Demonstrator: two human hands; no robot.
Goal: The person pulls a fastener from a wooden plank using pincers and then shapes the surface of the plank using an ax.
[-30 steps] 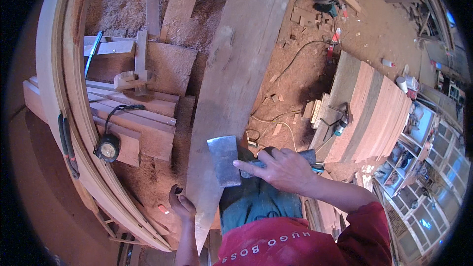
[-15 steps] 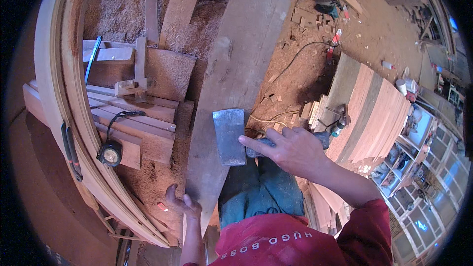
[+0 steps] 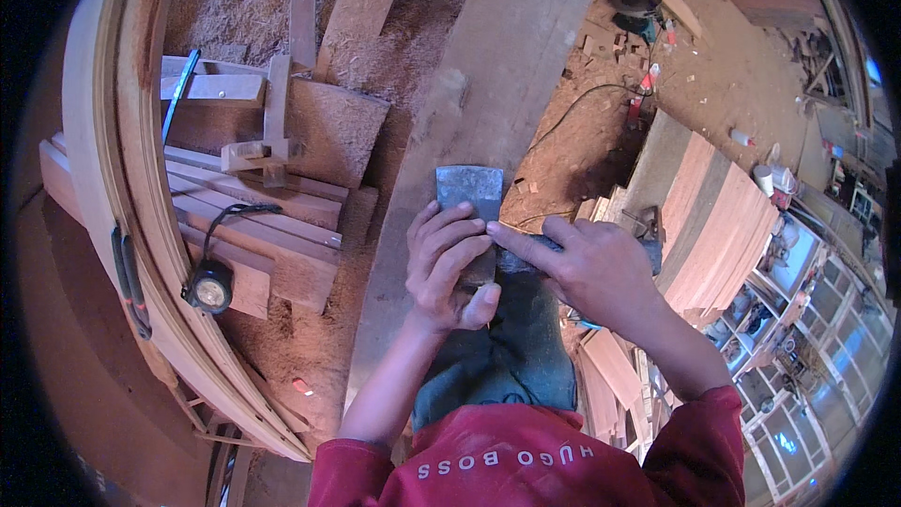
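A hatchet [image 3: 469, 185] with a broad grey metal head is held in front of my body, above a long wide plank. Its short dark handle runs off to the right. My right hand [image 3: 601, 263] wraps this handle, index finger stretched along it to the head. My left hand [image 3: 446, 268] lies over the head's lower part, fingers across the flat face and thumb on the near side. The bright cutting edge shows beyond my fingertips; much of the head is hidden under the left hand. Below the hands, the grey-brown plank [image 3: 497, 66] stretches away from me.
Curved wooden frame pieces [image 3: 113, 131] stand at left, with pliers [image 3: 131, 282] and a round black-cased lamp [image 3: 211, 287] on them. Stacked boards [image 3: 263, 253] lie beside. Striped panels [image 3: 704, 207] and a power tool [image 3: 648, 225] are at right. A cable [image 3: 572, 113] crosses the sawdust floor.
My left hand has come up from beside the plank and closed over the hatchet head. The hatchet and my right hand have shifted slightly right in view.
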